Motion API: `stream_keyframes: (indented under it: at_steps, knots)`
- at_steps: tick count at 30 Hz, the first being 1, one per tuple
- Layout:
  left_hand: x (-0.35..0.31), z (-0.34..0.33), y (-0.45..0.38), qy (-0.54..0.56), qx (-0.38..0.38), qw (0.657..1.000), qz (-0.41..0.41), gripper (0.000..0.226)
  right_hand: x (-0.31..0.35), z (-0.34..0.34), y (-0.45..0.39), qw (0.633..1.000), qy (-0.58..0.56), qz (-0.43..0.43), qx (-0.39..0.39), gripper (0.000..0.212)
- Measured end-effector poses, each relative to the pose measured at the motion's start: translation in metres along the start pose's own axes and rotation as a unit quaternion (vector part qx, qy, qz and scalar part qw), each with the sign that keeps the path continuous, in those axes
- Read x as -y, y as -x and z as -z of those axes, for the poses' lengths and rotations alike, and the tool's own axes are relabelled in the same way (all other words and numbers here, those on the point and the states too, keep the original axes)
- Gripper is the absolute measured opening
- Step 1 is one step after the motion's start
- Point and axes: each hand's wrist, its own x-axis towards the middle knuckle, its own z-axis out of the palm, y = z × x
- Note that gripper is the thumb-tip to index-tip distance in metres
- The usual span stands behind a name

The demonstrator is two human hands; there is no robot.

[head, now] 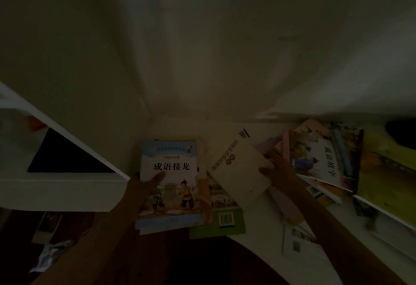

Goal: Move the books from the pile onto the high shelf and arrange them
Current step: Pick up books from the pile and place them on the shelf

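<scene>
On the worktop, the storybook lies at seven o'clock, overlapping a barcode book; a pale book lies at its three o'clock, the pile farther right.

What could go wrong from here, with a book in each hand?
The left hand holds the blue-covered book by one edge only, so it could tip or slip. The right hand pinches the white book at a corner above the loose pile; dropping it might scatter that pile.
</scene>
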Motion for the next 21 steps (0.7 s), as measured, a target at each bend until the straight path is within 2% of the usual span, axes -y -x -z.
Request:
stream_keyframes:
  at_steps: [4, 7, 10, 14, 15, 16, 18, 19, 20, 21]
  knots:
    - [-0.002, 0.000, 0.000, -0.011, -0.008, 1.000, 0.007, 0.059, 0.005, 0.008, 0.023, 0.997, -0.063, 0.006, -0.053, 0.032]
    - [-0.002, 0.002, 0.002, -0.011, -0.004, 1.000, 0.013, 0.060, 0.015, 0.014, 0.034, 0.981, -0.179, -0.021, -0.074, 0.037]
    - [-0.002, 0.005, 0.003, 0.022, 0.012, 1.000, 0.017, 0.063, 0.023, -0.008, 0.045, 0.958, -0.272, -0.086, -0.029, 0.033]
    - [-0.005, 0.004, 0.002, 0.067, 0.020, 0.996, 0.049, 0.068, 0.039, -0.086, 0.070, 0.933, -0.322, -0.122, 0.101, 0.034]
    - [-0.004, 0.004, 0.003, 0.073, 0.023, 0.995, 0.058, 0.070, 0.043, -0.106, 0.077, 0.935, -0.314, -0.111, 0.122, 0.034]
    - [-0.002, 0.004, 0.004, 0.077, 0.029, 0.995, 0.062, 0.068, 0.044, -0.123, 0.080, 0.954, -0.256, -0.083, 0.134, 0.038]
    - [0.003, 0.005, 0.004, 0.064, 0.041, 0.996, 0.051, 0.059, 0.038, -0.142, 0.074, 0.989, -0.061, 0.010, 0.136, 0.051]
    - [0.006, 0.006, 0.004, 0.050, 0.041, 0.997, 0.043, 0.056, 0.034, -0.145, 0.065, 0.992, 0.026, 0.036, 0.116, 0.049]
    - [0.008, 0.006, 0.004, 0.045, 0.037, 0.998, 0.037, 0.053, 0.033, -0.143, 0.058, 0.994, 0.057, 0.025, 0.094, 0.041]
    - [0.010, 0.006, 0.005, 0.050, 0.032, 0.998, 0.030, 0.049, 0.033, -0.142, 0.051, 0.996, 0.037, 0.002, 0.077, 0.033]
